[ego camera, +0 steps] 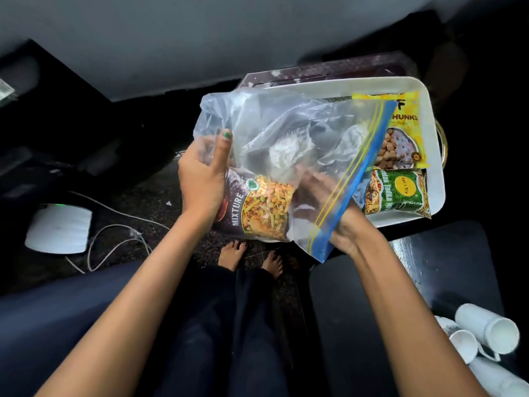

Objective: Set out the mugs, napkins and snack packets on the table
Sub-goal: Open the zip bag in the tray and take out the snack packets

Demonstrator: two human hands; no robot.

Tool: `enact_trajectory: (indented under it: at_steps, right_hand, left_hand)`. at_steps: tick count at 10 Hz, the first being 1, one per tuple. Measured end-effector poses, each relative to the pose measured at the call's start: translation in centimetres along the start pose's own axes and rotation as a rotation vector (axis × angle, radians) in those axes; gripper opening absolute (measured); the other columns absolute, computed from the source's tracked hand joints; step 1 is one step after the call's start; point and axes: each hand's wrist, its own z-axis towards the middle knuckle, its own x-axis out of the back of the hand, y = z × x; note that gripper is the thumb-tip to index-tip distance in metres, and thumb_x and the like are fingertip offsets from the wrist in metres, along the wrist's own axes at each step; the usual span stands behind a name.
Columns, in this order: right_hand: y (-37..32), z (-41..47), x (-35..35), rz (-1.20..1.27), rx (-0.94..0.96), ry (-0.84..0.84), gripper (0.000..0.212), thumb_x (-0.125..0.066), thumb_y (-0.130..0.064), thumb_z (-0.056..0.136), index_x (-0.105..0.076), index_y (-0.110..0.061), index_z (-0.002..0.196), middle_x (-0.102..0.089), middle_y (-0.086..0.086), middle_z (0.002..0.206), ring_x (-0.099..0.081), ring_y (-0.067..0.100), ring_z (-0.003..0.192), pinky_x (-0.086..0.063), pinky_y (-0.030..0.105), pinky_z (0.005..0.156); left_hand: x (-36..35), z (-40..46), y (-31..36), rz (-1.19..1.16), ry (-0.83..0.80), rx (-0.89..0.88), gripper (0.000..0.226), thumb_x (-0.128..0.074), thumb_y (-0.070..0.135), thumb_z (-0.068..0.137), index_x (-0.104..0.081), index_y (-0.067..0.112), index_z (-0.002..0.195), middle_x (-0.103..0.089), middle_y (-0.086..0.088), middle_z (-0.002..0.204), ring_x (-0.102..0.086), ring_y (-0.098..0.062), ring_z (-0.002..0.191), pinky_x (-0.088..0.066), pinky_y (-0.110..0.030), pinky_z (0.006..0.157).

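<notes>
A clear zip bag [289, 124] with a blue seal is held up over a white tray [435, 156]. My left hand [204, 179] grips the bag's closed end, thumb up. My right hand [323, 196] reaches in through the bag's open mouth and shows blurred behind the plastic; its fingers are beside the dark "Mixture" snack packet [257, 210] inside the bag, and whether they hold it is unclear. A yellow chunks packet [400, 133] and a green snack packet [398, 193] lie in the tray. White mugs [483, 330] lie on their sides at the lower right.
The tray rests on a dark reddish table [329, 73]. A black glossy surface [446, 259] lies to my right under the mugs. On the floor at left sit a white device [58, 229] and loose cables [114, 239]. My bare feet [249, 256] stand below the bag.
</notes>
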Motion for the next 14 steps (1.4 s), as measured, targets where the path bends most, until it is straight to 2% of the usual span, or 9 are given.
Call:
enact_trajectory:
  at_steps: [2,3,4,7,9,11,12,13,14]
  right_hand:
    - [0.0,-0.1,0.5,-0.068,-0.069,-0.020,0.030,-0.069,0.013,0.070,-0.057,-0.014,0.078,-0.060,0.013,0.077,-0.062,0.007,0.056,-0.051,0.015,0.047]
    - [0.2,0.3,1.2,-0.090,-0.040,0.138,0.051,-0.095,-0.006,0.014,-0.067,-0.009,0.056,-0.065,0.015,0.057,-0.057,-0.004,0.038,-0.042,0.009,0.038]
    - [0.4,2.2,0.7,-0.410,-0.078,-0.078,0.036,-0.075,-0.006,0.074,-0.063,0.000,0.107,-0.060,0.004,0.095,-0.055,-0.015,0.054,-0.047,0.006,0.058]
    - [0.9,1.3,1.2,-0.466,0.021,0.157,0.036,-0.080,-0.027,0.069,-0.071,-0.004,0.095,-0.073,0.012,0.092,-0.067,0.017,0.077,-0.055,0.032,0.075]
    - [0.3,0.5,0.9,-0.142,0.058,0.282,0.020,-0.071,-0.021,0.078,-0.072,-0.017,0.058,-0.067,-0.003,0.060,-0.061,0.014,0.064,-0.050,0.026,0.067]
    - [-0.9,-1.2,2.2,-0.067,0.273,0.637,0.029,-0.079,-0.040,0.064,-0.065,-0.018,0.077,-0.066,0.008,0.084,-0.058,0.021,0.080,-0.049,0.047,0.079]
    - [-1.0,-1.1,3.2,-0.033,0.329,0.765,0.022,-0.074,-0.037,0.077,-0.064,-0.018,0.075,-0.060,0.006,0.077,-0.053,0.016,0.076,-0.046,0.037,0.079]
    - [-1.5,-0.4,3.0,-0.084,0.351,0.846,0.029,-0.070,-0.040,0.081,-0.053,-0.024,0.063,-0.051,-0.021,0.041,-0.046,-0.007,0.044,-0.040,0.007,0.052]
    - [-1.9,1.3,2.7,-0.169,0.300,0.877,0.044,-0.057,-0.041,0.090,-0.038,-0.020,0.056,-0.034,-0.017,0.041,-0.028,-0.001,0.039,-0.027,0.017,0.040]
  left_hand:
    - [-1.5,-0.3,0.0,0.045,-0.025,-0.034,0.024,-0.059,0.044,0.091,-0.060,0.025,0.076,-0.059,0.014,0.067,-0.053,0.009,0.062,-0.042,-0.011,0.065]
    - [-2.2,-0.7,-0.3,0.019,-0.079,-0.009,0.020,-0.060,0.044,0.089,-0.063,0.027,0.079,-0.064,0.014,0.075,-0.060,0.000,0.073,-0.046,-0.021,0.073]
    - [-2.3,-0.7,-0.5,-0.008,-0.109,0.027,0.028,-0.057,0.049,0.089,-0.064,0.024,0.077,-0.069,0.013,0.072,-0.062,0.000,0.072,-0.047,-0.018,0.074]
    - [-0.7,-0.2,0.5,0.063,-0.167,0.033,0.035,-0.052,0.052,0.092,-0.065,0.021,0.081,-0.050,0.014,0.038,-0.043,0.003,0.035,-0.035,-0.022,0.044]
    - [0.8,-0.2,0.1,0.123,0.006,0.035,0.038,-0.050,0.050,0.093,-0.066,0.023,0.072,-0.071,0.008,0.070,-0.066,-0.016,0.070,-0.050,-0.027,0.068]
    - [4.5,0.1,-2.0,0.099,0.183,0.096,0.036,-0.049,0.045,0.096,-0.063,0.021,0.073,-0.057,0.024,0.044,-0.053,0.013,0.047,-0.039,-0.009,0.050]
    - [5.9,-0.3,-2.6,0.096,0.307,0.101,0.059,-0.045,0.040,0.099,-0.056,-0.015,0.079,-0.047,0.002,0.042,-0.043,0.015,0.040,-0.031,-0.007,0.047]
    - [6.5,-0.9,-2.5,0.080,0.389,0.158,0.043,-0.044,0.040,0.100,-0.058,0.009,0.074,-0.049,0.018,0.046,-0.045,0.017,0.041,-0.034,-0.006,0.046]
    - [6.4,-1.4,-2.3,0.043,0.376,0.157,0.040,-0.042,0.034,0.102,-0.041,0.023,0.063,-0.047,0.027,0.036,-0.047,0.015,0.039,-0.035,-0.005,0.039]
